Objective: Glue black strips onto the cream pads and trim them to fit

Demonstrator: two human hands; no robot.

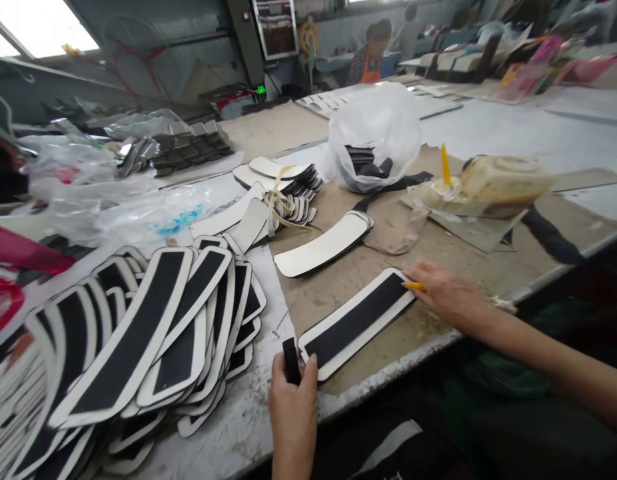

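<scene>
With the left hand (294,403) narrowly closed on a black strip (290,362), thumb at the near end of the white-bordered panel (359,323), and the right hand (446,295) closed round a yellow tool (414,286) at the far end, best steady the panel flat near the front edge of the worktop (258,413). Work the tool lightly, evenly.

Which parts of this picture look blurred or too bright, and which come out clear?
In the head view, the window at upper left is washed out to white; in the head view, the pink item at upper right looks smeared; also in the head view, the left hand, right hand and black-and-white panel come out fairly clear.
</scene>
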